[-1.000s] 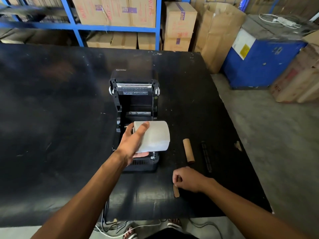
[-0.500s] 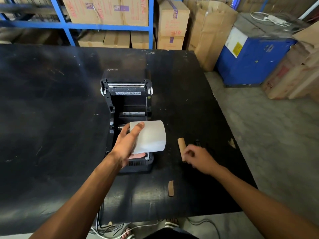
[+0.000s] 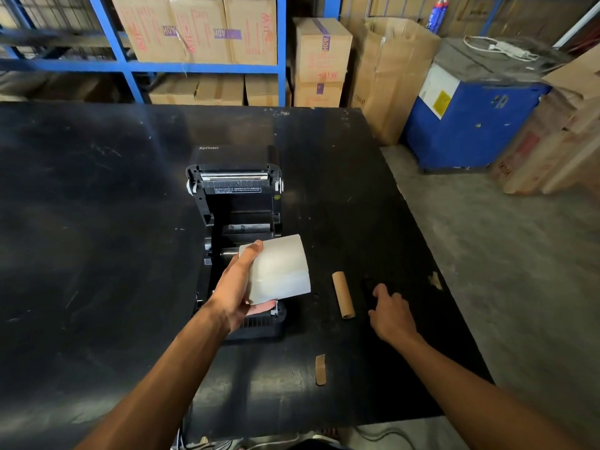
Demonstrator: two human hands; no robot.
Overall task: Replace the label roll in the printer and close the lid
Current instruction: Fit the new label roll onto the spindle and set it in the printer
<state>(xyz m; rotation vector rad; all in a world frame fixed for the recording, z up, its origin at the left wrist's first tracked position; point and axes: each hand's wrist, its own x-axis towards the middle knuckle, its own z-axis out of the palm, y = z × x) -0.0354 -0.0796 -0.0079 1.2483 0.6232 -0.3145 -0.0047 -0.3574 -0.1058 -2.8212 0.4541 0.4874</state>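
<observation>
A black label printer [image 3: 237, 203] stands on the black table [image 3: 97, 222] with its lid tipped back and its bay open. My left hand [image 3: 235, 287] grips a white label roll [image 3: 281, 271] just above the bay's front half. An empty brown cardboard core [image 3: 343, 294] lies to the right of the printer. My right hand [image 3: 391, 311] rests on the table right of the core, fingers spread over a thin black bar [image 3: 367, 284]; it holds nothing. A small brown cardboard strip [image 3: 320, 369] lies nearer me.
The table's right edge runs close to my right hand, with concrete floor beyond. A blue cabinet [image 3: 470, 125] and cardboard boxes [image 3: 393, 73] stand at the back right. Blue shelving [image 3: 201, 37] with boxes lines the back. Cables hang below the table's near edge.
My right hand let go of the small cardboard strip near the front edge and moved away to the right, past the empty core. The left hand kept the label roll over the printer.
</observation>
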